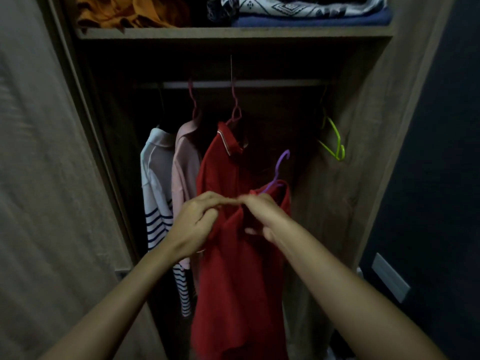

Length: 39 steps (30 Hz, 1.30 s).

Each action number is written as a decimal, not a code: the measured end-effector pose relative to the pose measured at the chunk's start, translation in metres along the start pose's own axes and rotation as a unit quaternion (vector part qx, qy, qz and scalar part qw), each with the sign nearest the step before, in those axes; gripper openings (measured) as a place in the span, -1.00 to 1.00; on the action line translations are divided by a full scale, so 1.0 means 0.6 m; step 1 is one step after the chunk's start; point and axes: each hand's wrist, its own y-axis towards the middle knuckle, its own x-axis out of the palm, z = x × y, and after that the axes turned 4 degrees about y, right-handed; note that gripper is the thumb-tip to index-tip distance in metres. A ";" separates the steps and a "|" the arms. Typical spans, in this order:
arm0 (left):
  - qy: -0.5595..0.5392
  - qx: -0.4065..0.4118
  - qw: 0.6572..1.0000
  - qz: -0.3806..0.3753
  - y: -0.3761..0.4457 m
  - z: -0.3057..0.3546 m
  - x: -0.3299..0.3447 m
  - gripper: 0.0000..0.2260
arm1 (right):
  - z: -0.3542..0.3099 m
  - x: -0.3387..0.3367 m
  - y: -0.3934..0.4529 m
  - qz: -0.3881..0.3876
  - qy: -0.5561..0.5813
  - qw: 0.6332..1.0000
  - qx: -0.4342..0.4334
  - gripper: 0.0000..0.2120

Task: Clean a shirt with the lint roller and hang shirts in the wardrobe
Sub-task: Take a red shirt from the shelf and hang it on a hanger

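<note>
I hold a red shirt (239,281) in front of the open wardrobe. My left hand (193,224) and my right hand (262,216) both pinch its collar area, fingertips almost touching. A purple hanger (278,172) sticks up out of the shirt just beyond my right hand. Behind it, on the rail (233,84), hang another red shirt with a striped collar (223,157), a pink shirt (184,165) and a white shirt with navy stripes (155,193). No lint roller is in view.
An empty yellow-green hanger (335,141) hangs at the rail's right end, with free rail between it and the shirts. Folded clothes lie on the shelf (233,32) above. The wardrobe's sliding door (52,178) is at left, and a wall socket (389,276) at lower right.
</note>
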 end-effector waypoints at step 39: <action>0.209 -0.033 0.977 0.030 0.269 -0.177 0.073 -0.19 | -0.246 -0.025 0.247 0.213 -0.489 0.817 -0.221 -0.54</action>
